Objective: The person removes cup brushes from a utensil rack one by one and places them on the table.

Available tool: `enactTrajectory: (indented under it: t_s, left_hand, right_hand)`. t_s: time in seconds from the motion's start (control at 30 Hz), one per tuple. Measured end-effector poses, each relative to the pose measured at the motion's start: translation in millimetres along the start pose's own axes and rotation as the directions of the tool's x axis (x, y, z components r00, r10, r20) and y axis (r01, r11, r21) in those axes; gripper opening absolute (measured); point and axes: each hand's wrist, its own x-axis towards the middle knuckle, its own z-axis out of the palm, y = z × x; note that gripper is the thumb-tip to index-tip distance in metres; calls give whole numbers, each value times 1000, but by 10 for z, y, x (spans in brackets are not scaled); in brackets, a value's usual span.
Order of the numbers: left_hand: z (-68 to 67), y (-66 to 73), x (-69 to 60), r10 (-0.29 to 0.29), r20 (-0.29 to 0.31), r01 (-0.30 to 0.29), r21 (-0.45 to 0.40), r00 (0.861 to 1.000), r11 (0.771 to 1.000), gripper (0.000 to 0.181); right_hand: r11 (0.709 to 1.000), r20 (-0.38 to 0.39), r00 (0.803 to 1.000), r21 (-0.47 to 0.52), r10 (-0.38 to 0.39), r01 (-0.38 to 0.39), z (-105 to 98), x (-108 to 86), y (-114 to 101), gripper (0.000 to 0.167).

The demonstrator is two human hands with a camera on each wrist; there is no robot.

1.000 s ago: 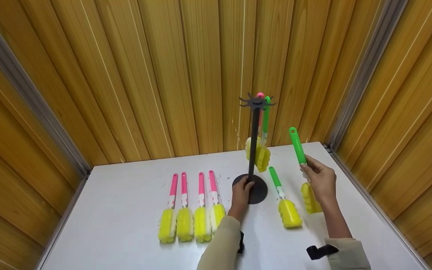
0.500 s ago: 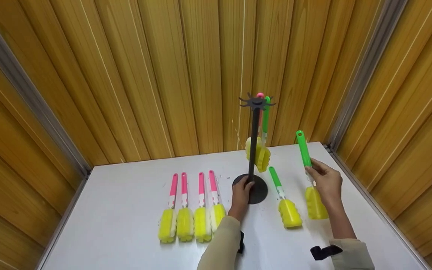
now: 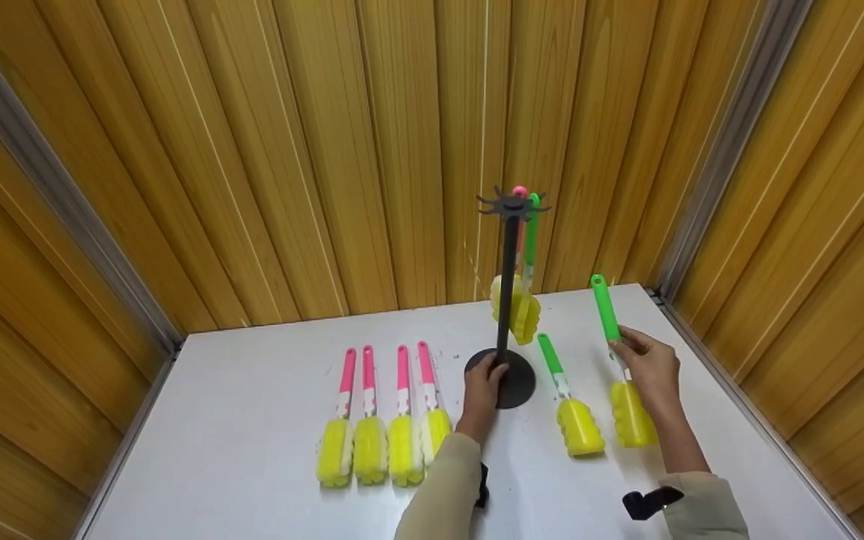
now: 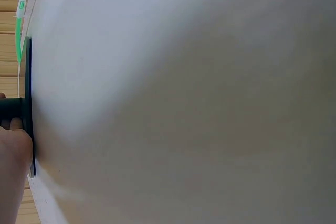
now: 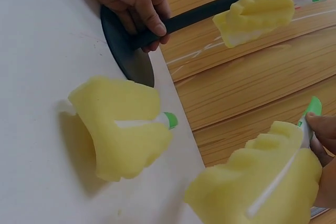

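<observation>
In the head view my left hand point(image 3: 481, 394) grips the foot of the black stand's pole point(image 3: 507, 300), just above its round base point(image 3: 520, 382). My right hand point(image 3: 651, 367) pinches a sponge bottle brush point(image 3: 631, 416) with a green handle near where the handle meets its white neck. That brush is held nearly upright, handle end up, to the right of another green-handled brush point(image 3: 580, 427) lying on the table. In the right wrist view the held brush's yellow sponge point(image 5: 262, 182) appears large, and part of my right hand point(image 5: 324, 140) shows at the edge.
One pink-handled brush point(image 3: 520, 192) and one green-handled brush point(image 3: 532, 240) hang from the stand's hooked top point(image 3: 514, 205). Several pink-handled brushes point(image 3: 370, 442) lie in a row left of the stand. Wood-patterned walls point(image 3: 327, 150) enclose the white table point(image 3: 237, 420).
My right hand has moved right and then down, bringing the held brush lower and more upright. My left hand stays on the pole.
</observation>
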Motion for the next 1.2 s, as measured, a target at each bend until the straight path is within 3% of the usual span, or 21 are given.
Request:
enactTrajectory:
  t_s: [0.17, 0.7, 0.9, 1.2]
  left_hand:
    - [-3, 4, -8, 20, -1, -20, -1, 1000, 1000, 33]
    - [-5, 15, 1, 0, 19, 0, 19, 1000, 1000, 33]
    - [16, 13, 4, 11, 12, -11, 11, 1000, 1000, 32]
    - [17, 2, -18, 72, -5, -72, 24, 997, 997, 29]
  right_hand:
    - [1000, 20, 1000, -17, -12, 12, 33, 63, 92, 44]
    - [996, 129, 988, -25, 85, -82, 200, 206, 366, 47]
    - [997, 137, 988, -14, 77, -76, 296, 219, 415, 44]
    - [996, 118, 990, -34, 82, -79, 438, 204, 446, 41]
